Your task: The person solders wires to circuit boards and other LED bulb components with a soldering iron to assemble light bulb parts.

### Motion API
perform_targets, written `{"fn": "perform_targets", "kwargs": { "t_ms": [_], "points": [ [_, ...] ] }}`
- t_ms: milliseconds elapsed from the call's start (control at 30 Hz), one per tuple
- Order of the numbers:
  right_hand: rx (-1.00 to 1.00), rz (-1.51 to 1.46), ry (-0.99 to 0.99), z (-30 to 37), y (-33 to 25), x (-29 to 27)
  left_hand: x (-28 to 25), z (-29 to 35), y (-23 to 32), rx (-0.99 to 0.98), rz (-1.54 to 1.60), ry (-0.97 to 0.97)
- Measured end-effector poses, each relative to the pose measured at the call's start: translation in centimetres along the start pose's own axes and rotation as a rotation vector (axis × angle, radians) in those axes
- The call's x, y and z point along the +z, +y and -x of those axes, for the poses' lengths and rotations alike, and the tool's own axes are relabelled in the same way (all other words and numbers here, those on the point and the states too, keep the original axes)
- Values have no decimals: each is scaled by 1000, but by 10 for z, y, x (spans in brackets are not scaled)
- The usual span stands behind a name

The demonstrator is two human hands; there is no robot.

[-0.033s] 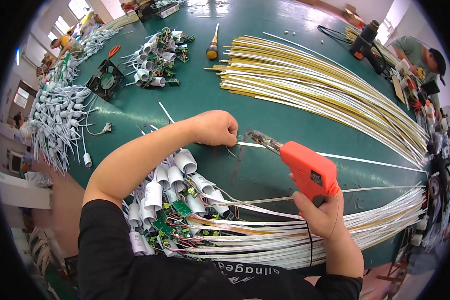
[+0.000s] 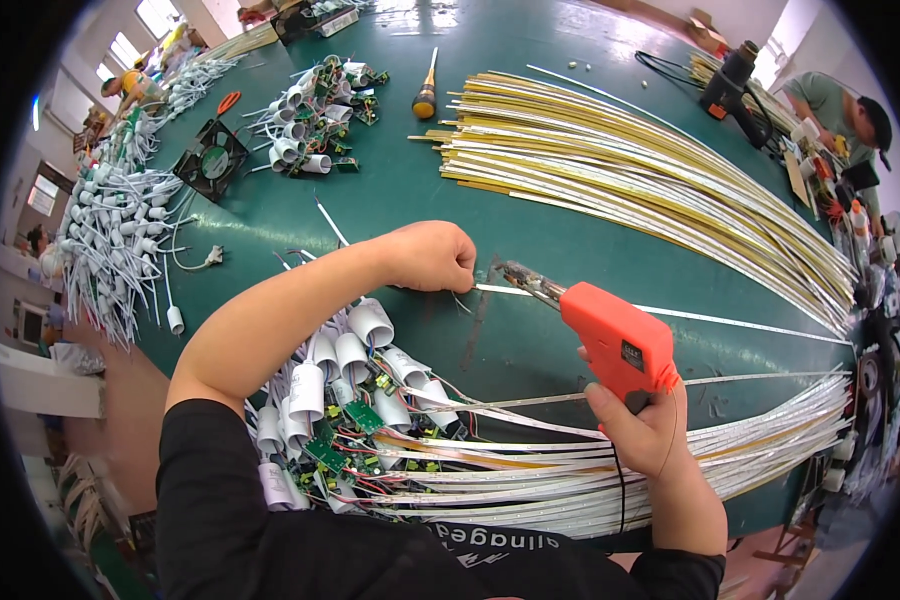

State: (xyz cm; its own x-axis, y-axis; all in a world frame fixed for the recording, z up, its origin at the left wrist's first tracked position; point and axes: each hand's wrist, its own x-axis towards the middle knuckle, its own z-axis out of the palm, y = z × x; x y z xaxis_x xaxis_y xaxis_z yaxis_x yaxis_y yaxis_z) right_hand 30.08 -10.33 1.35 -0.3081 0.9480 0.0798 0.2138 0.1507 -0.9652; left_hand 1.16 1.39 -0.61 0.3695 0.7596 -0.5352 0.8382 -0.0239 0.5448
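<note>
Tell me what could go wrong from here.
The stained metal tip of the red plastic gun-shaped tool points close to the bare left hand; if hot, it might burn it. The thin black cord crosses in front of the long white strips and could snag them. The narrow white strip beside that hand might shift.

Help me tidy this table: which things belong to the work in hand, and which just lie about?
Work in hand:
red gun-shaped tool, in the right hand
thin white strip, at the left hand
likely white plastic cylinders with green circuit boards

Apparently lying about:
screwdriver with amber handle
square black plastic fan
black gun-shaped tool
</note>
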Motion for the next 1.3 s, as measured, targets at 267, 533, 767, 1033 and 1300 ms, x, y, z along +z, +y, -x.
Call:
{"fn": "perform_targets", "kwargs": {
  "t_ms": [267, 533, 767, 1033, 1300],
  "points": [
    [-6, 50, 7, 1, 0, 0, -1, 1, 2, -4, 2, -2],
    [-21, 40, 22, 2, 3, -1, -4, 2, 4, 11, -35, -31],
    [-31, 11, 22, 0, 5, 0, -3, 27, -4, 333, -122, 0],
    [1, -12, 31, 1, 4, 1, 7, 23, -11, 507, -96, 97],
    [12, -30, 26, 0, 5, 0, 15, 12, -12, 303, 64, 229]
  ]
}}
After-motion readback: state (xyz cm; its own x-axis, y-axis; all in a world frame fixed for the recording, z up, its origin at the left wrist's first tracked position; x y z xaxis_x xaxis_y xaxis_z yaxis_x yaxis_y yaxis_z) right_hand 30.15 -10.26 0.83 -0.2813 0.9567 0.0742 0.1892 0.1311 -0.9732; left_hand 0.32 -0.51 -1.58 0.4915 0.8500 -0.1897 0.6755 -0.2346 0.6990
